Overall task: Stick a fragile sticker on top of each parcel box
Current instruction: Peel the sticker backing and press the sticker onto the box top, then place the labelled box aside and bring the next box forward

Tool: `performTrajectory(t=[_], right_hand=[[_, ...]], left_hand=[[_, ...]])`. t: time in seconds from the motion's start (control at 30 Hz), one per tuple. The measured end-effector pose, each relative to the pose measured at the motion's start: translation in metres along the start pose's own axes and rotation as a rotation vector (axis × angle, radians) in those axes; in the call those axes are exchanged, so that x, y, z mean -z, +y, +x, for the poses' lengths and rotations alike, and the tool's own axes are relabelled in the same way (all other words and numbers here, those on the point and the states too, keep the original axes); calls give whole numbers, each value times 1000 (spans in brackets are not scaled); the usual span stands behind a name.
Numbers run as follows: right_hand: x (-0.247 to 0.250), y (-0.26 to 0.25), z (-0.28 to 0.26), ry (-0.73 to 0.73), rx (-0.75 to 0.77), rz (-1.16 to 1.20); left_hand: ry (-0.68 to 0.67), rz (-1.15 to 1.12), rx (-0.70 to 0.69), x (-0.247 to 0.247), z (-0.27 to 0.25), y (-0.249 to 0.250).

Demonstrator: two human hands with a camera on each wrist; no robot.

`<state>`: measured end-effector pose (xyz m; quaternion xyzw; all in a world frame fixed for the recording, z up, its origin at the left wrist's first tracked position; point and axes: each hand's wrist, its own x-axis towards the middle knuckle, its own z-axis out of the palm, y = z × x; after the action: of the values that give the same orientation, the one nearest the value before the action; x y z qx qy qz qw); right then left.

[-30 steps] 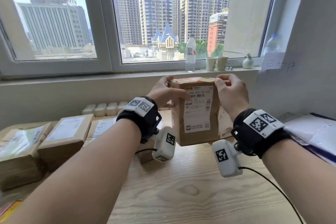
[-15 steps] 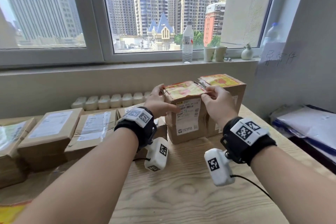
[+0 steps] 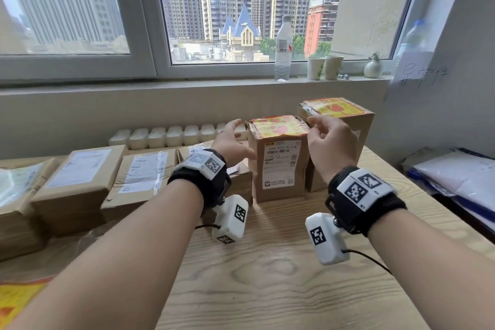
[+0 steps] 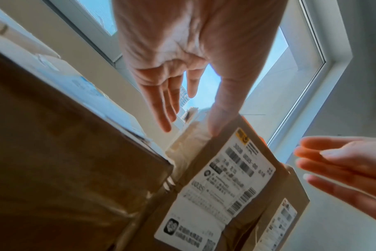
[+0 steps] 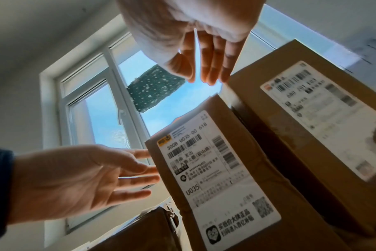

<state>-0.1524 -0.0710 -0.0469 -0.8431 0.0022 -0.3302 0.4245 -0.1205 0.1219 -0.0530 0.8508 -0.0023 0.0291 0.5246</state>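
Observation:
An upright brown parcel box (image 3: 278, 169) stands on the wooden table (image 3: 267, 276) with a yellow-and-red fragile sticker (image 3: 278, 126) on its top. Its white shipping label (image 4: 221, 183) (image 5: 215, 173) faces me. My left hand (image 3: 235, 142) hovers open just left of the box, fingers straight and off the cardboard. My right hand (image 3: 329, 139) hovers open at its right upper corner, fingers relaxed and holding nothing. Directly behind to the right stands a taller box (image 3: 348, 126), also with a fragile sticker (image 3: 334, 107) on top.
Several flat parcels (image 3: 77, 177) lie along the table's left side. A sheet of yellow stickers (image 3: 16, 300) lies at the near left corner. White packets (image 3: 166, 136) line the wall. Plastic mailers (image 3: 455, 177) are stacked at the right. A bottle (image 3: 283, 48) and cups stand on the sill.
Both hands lowered the box onto the table beside the taller stickered box, then let go and opened away from its sides.

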Motion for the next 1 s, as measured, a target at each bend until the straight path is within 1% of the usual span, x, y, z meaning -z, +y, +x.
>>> performTrajectory(t=[0.03, 0.07, 0.13, 0.23, 0.3, 0.4, 0.5, 0.63, 0.77, 0.9, 1.0], right_hand=[[0, -6, -3, 40, 49, -4], [-1, -13, -6, 47, 78, 9], [-8, -24, -13, -11, 76, 63], [-27, -34, -27, -163, 14, 134], [-40, -37, -38, -278, -7, 156], [-51, -41, -55, -481, -13, 57], [-56, -42, -67, -599, -41, -48], [-58, -51, -71, -647, -50, -115], [-64, -51, -76, -734, -109, -129], [-65, -52, -82, -733, -113, -198], [-60, -49, -83, -735, -126, -228]], left_hand=[[29, 0, 12, 6, -2, -1], [59, 0, 27, 14, -4, -3], [117, 13, 72, 30, -8, -11], [185, 60, 162, 48, -17, -28], [179, 69, 210, 54, -24, -37], [146, 81, 253, 55, -32, -49], [149, 106, 262, 55, -37, -55], [110, 202, 272, 52, -43, -52], [76, 259, 275, 49, -49, -49], [81, 318, 255, 48, -57, -45], [43, 354, 264, 46, -68, -37]])
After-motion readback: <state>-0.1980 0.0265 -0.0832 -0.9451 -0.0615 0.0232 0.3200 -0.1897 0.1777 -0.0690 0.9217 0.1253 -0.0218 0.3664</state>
